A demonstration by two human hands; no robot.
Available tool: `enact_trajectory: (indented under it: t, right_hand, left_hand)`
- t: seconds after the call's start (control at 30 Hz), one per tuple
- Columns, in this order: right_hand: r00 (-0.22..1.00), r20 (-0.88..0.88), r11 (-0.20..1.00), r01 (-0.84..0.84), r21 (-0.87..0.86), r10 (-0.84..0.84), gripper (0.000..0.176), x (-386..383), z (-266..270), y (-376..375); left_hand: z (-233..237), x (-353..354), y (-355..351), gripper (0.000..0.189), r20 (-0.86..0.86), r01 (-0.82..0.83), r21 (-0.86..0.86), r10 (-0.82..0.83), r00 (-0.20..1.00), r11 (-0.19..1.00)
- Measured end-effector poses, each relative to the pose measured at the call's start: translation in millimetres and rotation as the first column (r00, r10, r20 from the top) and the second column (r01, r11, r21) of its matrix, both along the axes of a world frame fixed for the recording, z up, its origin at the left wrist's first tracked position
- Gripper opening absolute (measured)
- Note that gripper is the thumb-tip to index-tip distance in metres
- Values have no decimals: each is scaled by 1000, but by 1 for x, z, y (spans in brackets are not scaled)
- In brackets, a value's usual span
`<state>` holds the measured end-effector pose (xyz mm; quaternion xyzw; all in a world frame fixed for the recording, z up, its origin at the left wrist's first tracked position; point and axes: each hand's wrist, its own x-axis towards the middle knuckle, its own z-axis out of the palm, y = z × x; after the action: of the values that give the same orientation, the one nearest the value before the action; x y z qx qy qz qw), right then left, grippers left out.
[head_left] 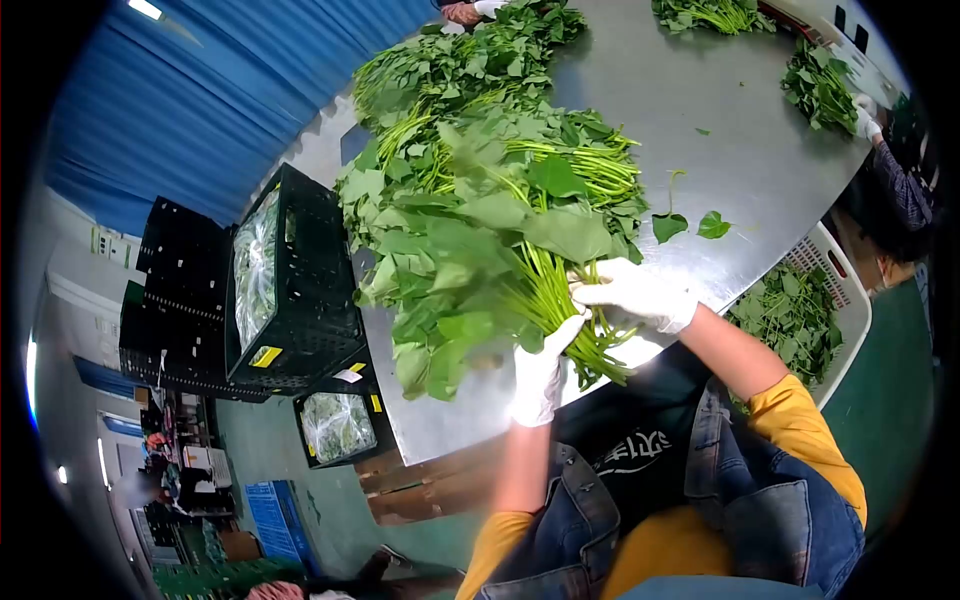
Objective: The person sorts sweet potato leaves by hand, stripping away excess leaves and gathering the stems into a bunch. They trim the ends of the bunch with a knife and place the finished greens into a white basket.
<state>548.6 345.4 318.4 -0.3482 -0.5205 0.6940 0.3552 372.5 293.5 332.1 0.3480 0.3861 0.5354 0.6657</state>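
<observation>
A bunch of leafy green stems (545, 290) is held over the near edge of the metal table (660, 130). My left hand (540, 375), in a white glove, is wrapped round the stems from below. My right hand (635, 292), gloved too, has its thumb and fingers pressed on the stems from the right side. The leaves of the bunch spread to the left, partly blurred. Just beyond lies a large pile of the same greens (480, 110). Two loose leaves (713, 225) rest on the metal to the right.
Black crates with bagged greens (300, 280) stand at the left, another crate (338, 428) below them. A white basket of greens (850, 320) is at the right. A co-worker's gloved hand (866, 118) holds greens at the far right; another co-worker's hand (488, 8) shows at the top.
</observation>
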Motion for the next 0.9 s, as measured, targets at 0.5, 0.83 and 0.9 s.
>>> enact_trajectory:
  t: [0.5, 0.83, 0.9]
  right_hand:
    - [731, 675, 932, 304, -197, -95, 26, 239, -30, -152]
    - [482, 520, 639, 114, 760, -705, 35, 139, -31, -30]
    - [484, 372, 502, 170, 848, -792, 33, 114, -43, 40]
  left_hand:
    - [0, -93, 34, 23, 229, -517, 97, 487, 843, 850]
    - [-5, -61, 23, 11, 340, -158, -48, 165, 926, 986]
    - [-1, -56, 14, 14, 249, -232, -80, 245, 937, 969]
